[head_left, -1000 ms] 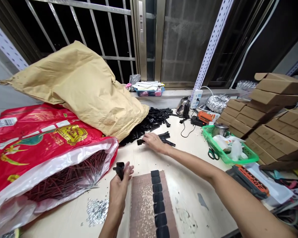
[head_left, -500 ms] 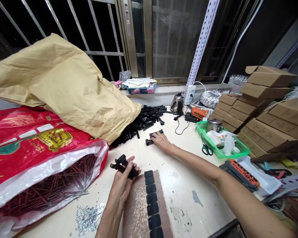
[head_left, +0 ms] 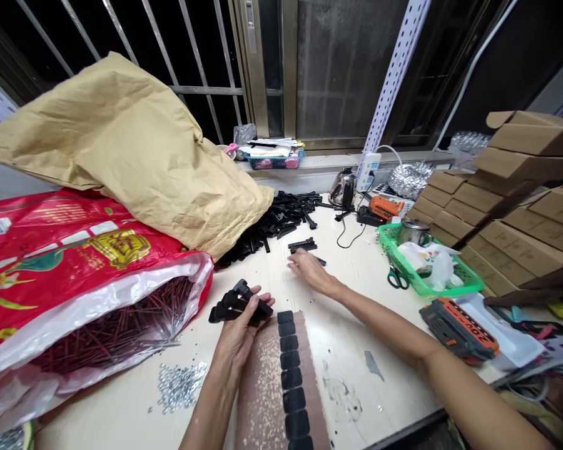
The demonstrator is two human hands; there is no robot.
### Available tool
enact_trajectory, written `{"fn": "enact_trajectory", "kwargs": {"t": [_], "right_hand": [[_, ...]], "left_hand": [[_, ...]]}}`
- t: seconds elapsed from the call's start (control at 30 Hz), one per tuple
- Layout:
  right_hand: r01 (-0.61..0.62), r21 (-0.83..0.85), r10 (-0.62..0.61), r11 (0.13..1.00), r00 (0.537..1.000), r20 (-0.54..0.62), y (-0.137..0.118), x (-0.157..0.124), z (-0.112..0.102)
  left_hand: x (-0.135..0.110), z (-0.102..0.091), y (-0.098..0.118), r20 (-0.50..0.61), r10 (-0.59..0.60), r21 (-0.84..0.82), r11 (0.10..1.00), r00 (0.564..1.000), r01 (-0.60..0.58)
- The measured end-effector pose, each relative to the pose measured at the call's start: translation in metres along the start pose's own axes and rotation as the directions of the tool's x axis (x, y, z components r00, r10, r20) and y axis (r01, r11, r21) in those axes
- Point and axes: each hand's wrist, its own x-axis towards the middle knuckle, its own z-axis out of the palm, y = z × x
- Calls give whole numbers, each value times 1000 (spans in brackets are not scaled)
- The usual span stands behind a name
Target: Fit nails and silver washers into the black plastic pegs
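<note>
My left hand (head_left: 244, 328) is closed around several black plastic parts (head_left: 234, 300), which fan out past the fingers to the left. Farther up the table, my right hand (head_left: 309, 270) has its fingers curled in, and whatever they may hold is hidden. Just beyond it lie a few more black plastic parts (head_left: 303, 245), one partly covered by the hand. Between my forearms a brown board (head_left: 263, 387) carries a row of black rounded pads (head_left: 292, 378) along its right side.
A heap of black parts (head_left: 291, 212) lies behind, against a tan sack (head_left: 169, 162). At left a red bag (head_left: 65, 250) spills thin rods beside small metal pieces (head_left: 181, 384). Right are scissors (head_left: 397, 277), a green basket (head_left: 450, 287), a battery (head_left: 460, 328) and cardboard boxes (head_left: 520, 231).
My right hand has drawn back slightly from the black parts, its fingers now more curled. The parts in my left hand are spread wider, with more of them showing. The view has shifted a little.
</note>
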Motion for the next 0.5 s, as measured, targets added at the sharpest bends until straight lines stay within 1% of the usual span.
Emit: {"fn": "enact_trajectory", "kwargs": {"t": [0.07, 0.13, 0.2, 0.23, 0.3, 0.33, 0.37, 0.4, 0.43, 0.47, 0.5], "right_hand": [[-93, -72, 88, 993, 994, -72, 22, 5, 4], [-117, -91, 106, 989, 988, -114, 35, 6, 9], [-114, -93, 101, 989, 985, -140, 37, 6, 12], [-103, -93, 89, 990, 986, -143, 33, 5, 11], [-20, -51, 11, 998, 985, -172, 17, 4, 8], [53, 4, -51, 999, 976, -212, 4, 2, 6], [142, 79, -116, 987, 956, -271, -12, -1, 5], [232, 172, -163, 957, 925, -343, -30, -6, 5], [303, 264, -182, 916, 899, -399, -49, -13, 7], [347, 347, -181, 872, 885, -430, -69, -21, 11], [360, 424, -177, 831, 894, -411, -88, -31, 17]], "left_hand": [[-5, -5, 2, -14, 20, 1, 1000, 1000, -20], [-10, -9, 4, -42, 54, -6, 999, 998, -54], [-15, -13, 6, -74, 78, -21, 997, 994, -80], [-18, -14, 6, -90, 76, -35, 996, 993, -79], [-25, -17, 6, -112, 32, -75, 996, 993, -41], [-28, -18, 5, -117, 0, -99, 995, 993, -11], [-31, -18, 4, -114, -29, -126, 992, 993, 15], [-35, -18, 3, -103, -46, -159, 987, 994, 29], [-38, -18, 3, -88, -52, -201, 979, 995, 33], [-42, -19, 3, -80, -37, -254, 967, 996, 15], [-45, -21, 4, -85, -5, -317, 948, 996, -23]]}}
